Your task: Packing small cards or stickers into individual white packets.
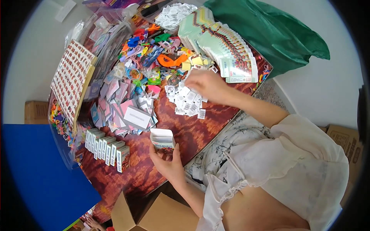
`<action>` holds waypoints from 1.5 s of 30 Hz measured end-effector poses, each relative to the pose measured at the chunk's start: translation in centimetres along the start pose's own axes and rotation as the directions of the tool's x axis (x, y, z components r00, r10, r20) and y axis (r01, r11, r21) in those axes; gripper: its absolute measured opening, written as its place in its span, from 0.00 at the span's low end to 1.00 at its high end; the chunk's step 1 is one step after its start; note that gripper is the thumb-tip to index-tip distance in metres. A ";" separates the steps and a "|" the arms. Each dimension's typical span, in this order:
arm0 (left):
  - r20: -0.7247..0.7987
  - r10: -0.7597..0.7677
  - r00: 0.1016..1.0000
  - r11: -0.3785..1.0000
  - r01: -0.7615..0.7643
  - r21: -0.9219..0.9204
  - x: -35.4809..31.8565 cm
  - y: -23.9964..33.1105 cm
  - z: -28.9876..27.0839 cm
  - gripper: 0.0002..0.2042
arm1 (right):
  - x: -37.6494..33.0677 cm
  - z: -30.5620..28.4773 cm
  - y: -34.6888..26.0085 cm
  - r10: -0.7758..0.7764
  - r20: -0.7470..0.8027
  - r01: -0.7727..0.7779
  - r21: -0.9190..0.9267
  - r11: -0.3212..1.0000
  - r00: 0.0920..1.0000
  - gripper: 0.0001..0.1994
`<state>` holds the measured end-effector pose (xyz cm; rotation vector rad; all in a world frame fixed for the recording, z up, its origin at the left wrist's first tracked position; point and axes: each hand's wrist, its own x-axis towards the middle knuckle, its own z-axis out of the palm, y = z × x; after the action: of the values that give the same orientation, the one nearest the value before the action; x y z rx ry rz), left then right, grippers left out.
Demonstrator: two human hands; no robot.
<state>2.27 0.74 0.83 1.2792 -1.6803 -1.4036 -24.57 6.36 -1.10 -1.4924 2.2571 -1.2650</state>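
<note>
One open-topped white cardboard box (162, 134): in the left hand (166, 163), over the red-brown marbled tabletop (140, 158).
Left grip: thumb and fingers closed around the box's lower part.
Right hand (208, 85): at a loose pile of small white printed tags (185, 102).
Right grip: fingertips unclear; whether they hold a tag cannot be told.
Row of small narrow printed cartons (110, 149): on the tabletop, left of the box.
</note>
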 end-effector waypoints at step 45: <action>0.053 0.048 0.997 0.984 -0.056 0.168 -0.1 0.1 -0.6 0.33 | 1.0 -0.9 0.9 0.144 0.298 -0.223 0.251 0.942 0.944 0.04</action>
<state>2.80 0.65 1.08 1.2911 -1.8866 -1.2934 -26.15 6.15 -0.82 -1.2349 1.8963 -1.1799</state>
